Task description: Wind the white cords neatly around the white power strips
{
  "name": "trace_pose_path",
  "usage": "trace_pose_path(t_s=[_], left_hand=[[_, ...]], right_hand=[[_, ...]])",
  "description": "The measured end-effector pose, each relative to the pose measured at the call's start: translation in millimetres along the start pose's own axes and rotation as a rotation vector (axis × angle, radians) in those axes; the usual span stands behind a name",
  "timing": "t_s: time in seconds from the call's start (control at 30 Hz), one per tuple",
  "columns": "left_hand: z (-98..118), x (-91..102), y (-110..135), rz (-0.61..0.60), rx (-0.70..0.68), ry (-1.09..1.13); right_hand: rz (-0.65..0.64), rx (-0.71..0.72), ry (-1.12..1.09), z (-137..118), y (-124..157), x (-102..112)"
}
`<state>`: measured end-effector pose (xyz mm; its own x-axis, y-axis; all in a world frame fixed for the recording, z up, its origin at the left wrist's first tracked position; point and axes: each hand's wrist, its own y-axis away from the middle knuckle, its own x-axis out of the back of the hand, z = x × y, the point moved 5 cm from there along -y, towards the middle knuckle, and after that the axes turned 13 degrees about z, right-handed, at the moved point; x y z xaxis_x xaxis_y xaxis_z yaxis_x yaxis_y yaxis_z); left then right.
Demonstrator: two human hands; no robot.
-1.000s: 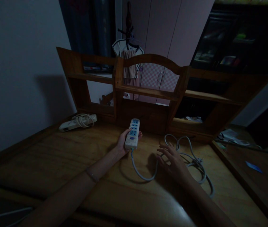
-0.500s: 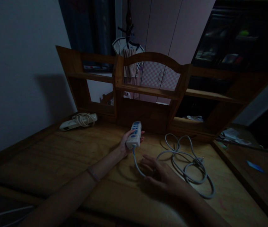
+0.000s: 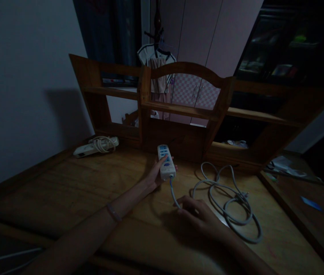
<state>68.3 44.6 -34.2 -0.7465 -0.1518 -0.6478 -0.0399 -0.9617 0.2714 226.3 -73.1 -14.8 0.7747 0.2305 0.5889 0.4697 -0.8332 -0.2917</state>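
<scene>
A white power strip [image 3: 166, 172] with blue sockets is held above the wooden desk by my left hand [image 3: 156, 173], thumb on its top face and fingertips showing past the far side. Its grey cord [image 3: 174, 194] leaves the near end and runs down to my right hand [image 3: 194, 214]. Thumb and fingers of that hand are closed on the cord a short way below the strip. Loose loops of the cord [image 3: 243, 220] lie on the desk to the right, with the plug [image 3: 243, 195] among them.
A second power strip [image 3: 89, 149], its cord wound round it, lies at the desk's back left. A wooden shelf unit [image 3: 179, 109] stands along the back edge. To the right, a lower surface holds a blue packet [image 3: 311, 203] and plastic bags [image 3: 284, 165].
My left hand has turned the power strip so its near end swings right. My right hand, open with fingers spread before, has closed on the cord.
</scene>
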Motion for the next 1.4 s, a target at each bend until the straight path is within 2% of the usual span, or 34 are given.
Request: trace_pose_path(t_s=[0.13, 0.23, 0.43, 0.53, 0.63, 0.7, 0.9, 1.13, 1.3, 1.4], left_hand=[[5, 2.9, -2, -0.027, -0.007, 0.042], [5, 4.5, -4, -0.097, 0.038, 0.045], [5, -7.6, 13, -0.305, 0.096, -0.071], [-1, -15.3, 27, -0.442, 0.163, -0.209], [-11, -20.7, 40, -0.588, 0.293, -0.285], [-17, -22.9, 47, -0.644, 0.359, -0.314], [-14, -27.0, 55, -0.651, 0.411, -0.317], [-8, -18.3, 67, -0.827, 0.608, -0.416], [-12, -18.4, 70, -0.793, 0.57, -0.472], [-23, -18.8, 66, -0.803, 0.489, -0.58]], right_hand=[[0.052, 0.096, 0.147, -3, -1, 9], [0.084, 0.151, 0.249, 2, -2, 13], [0.14, 0.202, 0.458, 29, -8, 24], [0.218, 0.265, 0.505, 36, -10, 34], [0.335, 0.368, 0.571, 34, -8, 44], [0.409, 0.423, 0.611, 32, -5, 51], [0.51, 0.536, 0.707, 30, -3, 66], [0.525, 0.538, 0.857, 25, 6, 101], [0.596, 0.588, 0.836, 24, 14, 106], [0.648, 0.582, 0.767, 20, 13, 102]])
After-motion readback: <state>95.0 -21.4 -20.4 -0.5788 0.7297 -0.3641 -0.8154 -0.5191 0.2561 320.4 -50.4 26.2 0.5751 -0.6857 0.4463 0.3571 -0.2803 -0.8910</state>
